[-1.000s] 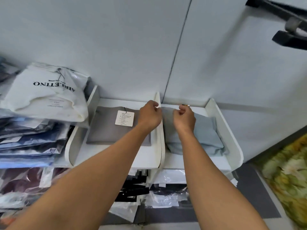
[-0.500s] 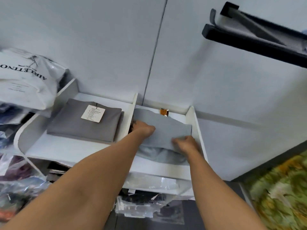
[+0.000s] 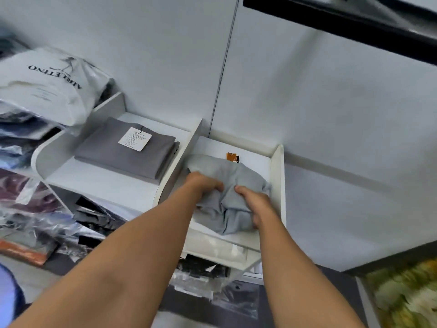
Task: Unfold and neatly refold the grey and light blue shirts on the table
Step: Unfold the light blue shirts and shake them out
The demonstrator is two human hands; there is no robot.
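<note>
The light blue shirt (image 3: pixel 233 176) lies bunched and creased in the right compartment of a white shelf (image 3: pixel 276 176). My left hand (image 3: pixel 204 185) grips its cloth at the left. On the near right side my right hand (image 3: pixel 256 204) grips the shirt too, with its fingers curled under the fold. A small orange tag (image 3: pixel 232 157) shows behind the shirt. In the left compartment the grey shirt (image 3: pixel 118 157) lies neatly folded with a white paper tag (image 3: pixel 134 142) on top, apart from both hands.
A white divider (image 3: pixel 186 152) separates the two compartments. At the left, bagged clothes are stacked, with a white branded bag (image 3: pixel 47 86) on top. More plastic-wrapped items (image 3: pixel 47 221) lie below the shelf. A black rail (image 3: pixel 343 27) juts out overhead at the top right.
Both hands came down from the back edge of the compartment onto the light blue shirt and gathered it. The shirt went from flat and folded to bunched, drawn towards the shelf's front.
</note>
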